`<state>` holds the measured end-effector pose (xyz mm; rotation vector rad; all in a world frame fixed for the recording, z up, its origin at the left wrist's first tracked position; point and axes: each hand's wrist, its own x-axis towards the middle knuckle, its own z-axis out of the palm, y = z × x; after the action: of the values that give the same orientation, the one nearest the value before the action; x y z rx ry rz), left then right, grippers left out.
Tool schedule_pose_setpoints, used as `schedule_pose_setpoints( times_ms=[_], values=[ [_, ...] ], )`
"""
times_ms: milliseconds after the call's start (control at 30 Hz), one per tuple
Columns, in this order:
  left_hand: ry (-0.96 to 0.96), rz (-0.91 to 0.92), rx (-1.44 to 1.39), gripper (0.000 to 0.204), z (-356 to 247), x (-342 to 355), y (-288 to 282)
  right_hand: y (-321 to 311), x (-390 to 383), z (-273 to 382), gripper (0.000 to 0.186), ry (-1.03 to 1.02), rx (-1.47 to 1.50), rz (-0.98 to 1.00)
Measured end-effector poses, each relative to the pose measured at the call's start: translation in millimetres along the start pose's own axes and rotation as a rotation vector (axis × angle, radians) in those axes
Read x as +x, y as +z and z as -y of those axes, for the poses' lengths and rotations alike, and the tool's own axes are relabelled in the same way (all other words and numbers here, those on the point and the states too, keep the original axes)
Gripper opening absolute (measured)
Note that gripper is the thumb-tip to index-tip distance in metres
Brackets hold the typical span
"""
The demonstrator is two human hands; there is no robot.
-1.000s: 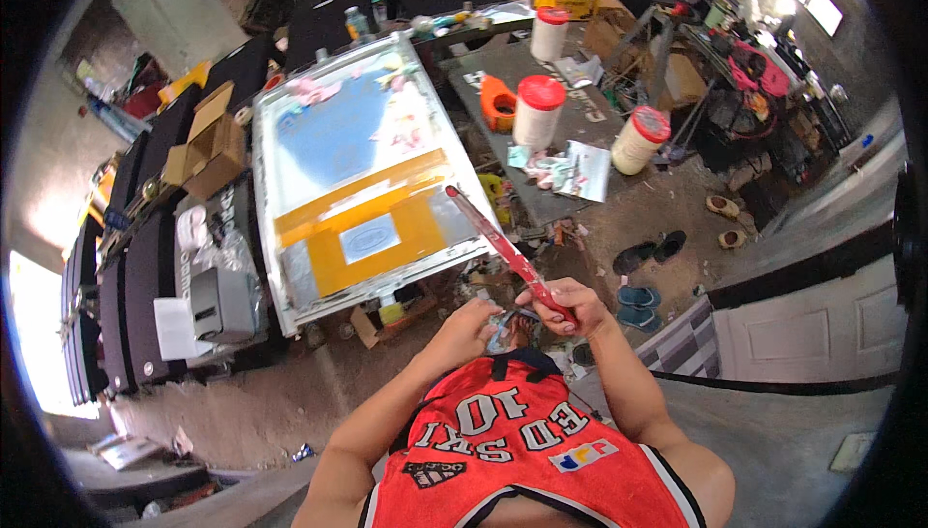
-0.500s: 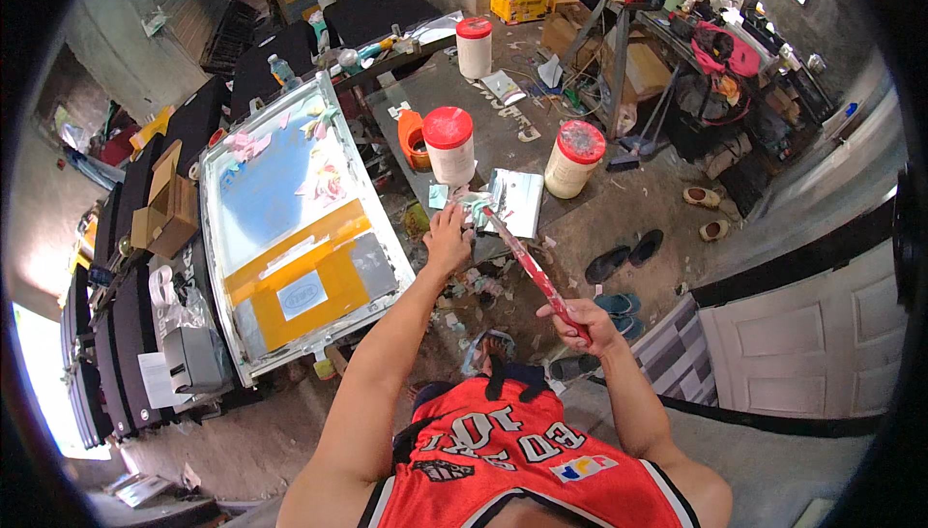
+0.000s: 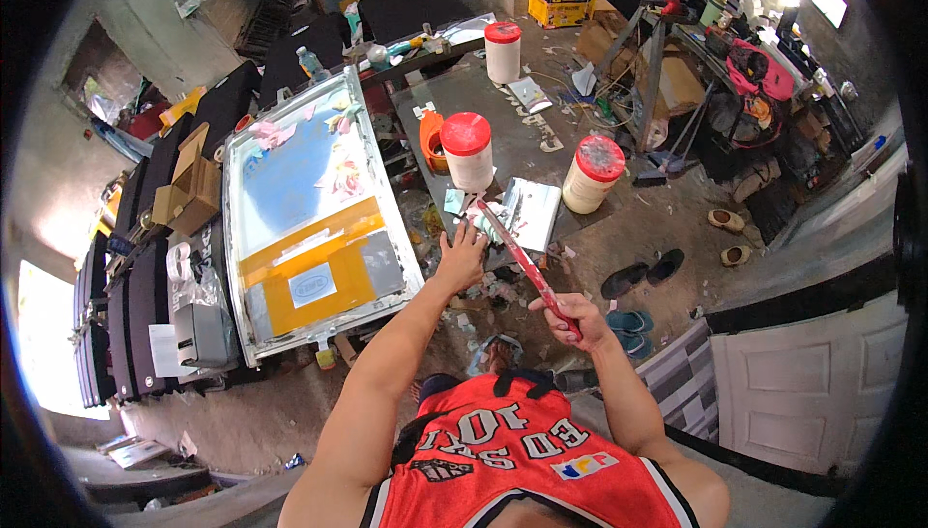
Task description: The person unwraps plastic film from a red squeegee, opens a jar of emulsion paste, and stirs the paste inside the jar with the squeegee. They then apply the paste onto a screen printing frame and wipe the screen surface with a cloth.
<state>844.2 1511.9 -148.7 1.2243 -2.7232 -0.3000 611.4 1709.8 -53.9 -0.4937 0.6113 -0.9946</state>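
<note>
My right hand (image 3: 572,317) is closed round the lower end of a long red stick-like tool (image 3: 527,267) smeared with pale paint. The tool slants up and left, its far tip at some crumpled pinkish-white scraps (image 3: 474,207) on the dark table; I cannot make out its head. Just below these scraps is my left hand (image 3: 462,257), fingers stretched out and slightly apart, with nothing visible in it. A white tub with a red lid (image 3: 468,153) stands behind the tip. To its right lies a pale flat sheet (image 3: 532,214), marked with smears.
Left of my arm lies a white-edged printing frame (image 3: 324,238) with yellow tape and paint-stained scraps. Two more red-lidded tubs, one farther back (image 3: 503,52) and one to the right (image 3: 593,175), stand on the table. An orange tape dispenser (image 3: 432,141) sits nearby. Slippers (image 3: 630,335) lie on the floor.
The view has shifted a little. Pale green crumpled material at the tool's tip is no longer seen there; pinkish-white scraps show instead. My left hand has drawn back slightly from the tip.
</note>
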Motion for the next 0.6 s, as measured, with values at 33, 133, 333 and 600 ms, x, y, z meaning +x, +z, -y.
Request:
schedule_pose_setpoints(
  times_ms=[33, 133, 333, 600],
  values=[
    [0.005, 0.000, -0.027, 0.050, 1, -1, -1, 0, 1, 1, 0.055, -0.002, 0.002, -0.009],
    [0.013, 0.028, -0.073, 0.044, 4, -2, -1, -1, 3, 4, 0.052, 0.015, 0.021, -0.029],
    [0.030, 0.082, -0.360, 0.038, 17, -5, -4, -8, 8, 5, 0.051, 0.033, -0.012, -0.020],
    [-0.124, -0.452, -0.672, 0.043, 13, -20, -6, -18, 18, 6, 0.051, 0.037, 0.030, -0.007]
  ],
)
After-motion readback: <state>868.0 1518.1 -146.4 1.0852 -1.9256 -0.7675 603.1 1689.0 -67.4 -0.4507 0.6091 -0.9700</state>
